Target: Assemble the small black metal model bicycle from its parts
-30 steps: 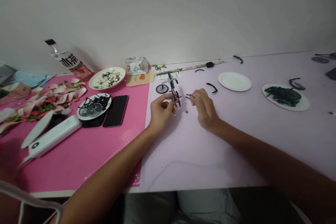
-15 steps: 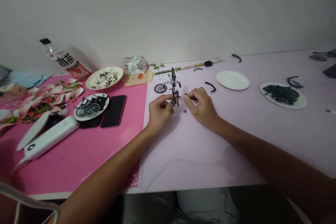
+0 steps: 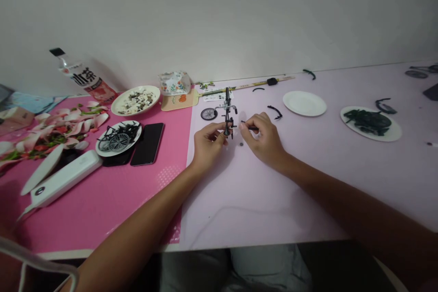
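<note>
A miniature bicycle with black frame parts and silver handlebars stands end-on in front of me. My left hand pinches its near end between thumb and fingers. My right hand is closed on a thin black-handled screwdriver, whose slim metal shaft points left at the side of the bicycle. Much of the handle is hidden by the fingers. A small spoked wheel lies just left of the bicycle. Below the right fingertips, a tiny dark round piece rests on the table.
A plate of black wheels and parts, a phone, a bowl and a bottle stand left. Right are a white plate, a plate with dark green parts and curved black pieces. A long printed strip lies behind.
The bicycle has turned slightly in my left hand, its far end shifting a little right. My right hand stays almost in place. The whole view has shifted slightly.
</note>
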`<act>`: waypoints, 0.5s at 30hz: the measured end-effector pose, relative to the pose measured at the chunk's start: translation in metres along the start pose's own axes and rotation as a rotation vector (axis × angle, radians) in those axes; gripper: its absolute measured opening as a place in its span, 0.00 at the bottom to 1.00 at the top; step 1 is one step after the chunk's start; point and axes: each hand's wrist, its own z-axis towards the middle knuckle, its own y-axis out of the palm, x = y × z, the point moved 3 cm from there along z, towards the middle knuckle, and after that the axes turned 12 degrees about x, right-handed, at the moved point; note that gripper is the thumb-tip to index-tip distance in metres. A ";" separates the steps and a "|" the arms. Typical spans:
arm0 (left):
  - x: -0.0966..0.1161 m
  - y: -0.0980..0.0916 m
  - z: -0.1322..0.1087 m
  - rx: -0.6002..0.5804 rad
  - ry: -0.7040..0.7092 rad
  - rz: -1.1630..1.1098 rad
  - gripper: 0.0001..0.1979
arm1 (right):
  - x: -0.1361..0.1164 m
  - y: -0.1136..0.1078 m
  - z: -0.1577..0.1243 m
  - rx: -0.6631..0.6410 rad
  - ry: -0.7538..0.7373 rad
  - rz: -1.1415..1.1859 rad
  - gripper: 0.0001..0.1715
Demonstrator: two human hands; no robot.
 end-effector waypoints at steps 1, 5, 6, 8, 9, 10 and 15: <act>0.000 0.000 0.000 -0.001 -0.002 -0.001 0.11 | 0.000 0.000 0.000 -0.002 0.002 -0.002 0.17; -0.001 0.000 0.000 -0.004 0.000 -0.005 0.10 | 0.000 0.000 -0.001 0.001 -0.008 -0.002 0.18; -0.001 0.000 0.000 -0.003 0.004 -0.004 0.10 | 0.001 0.000 -0.001 -0.005 -0.011 0.000 0.18; 0.000 0.000 0.000 0.002 0.013 0.000 0.09 | 0.003 0.001 -0.001 -0.039 -0.006 0.013 0.21; 0.000 0.000 0.001 0.006 0.015 0.003 0.09 | 0.004 0.002 -0.002 -0.065 0.003 0.019 0.24; -0.001 0.000 0.001 0.009 0.016 0.005 0.09 | 0.006 0.002 -0.002 -0.091 0.016 0.021 0.27; -0.001 -0.001 0.004 0.004 0.022 0.016 0.08 | 0.012 0.004 -0.003 -0.139 0.057 -0.001 0.34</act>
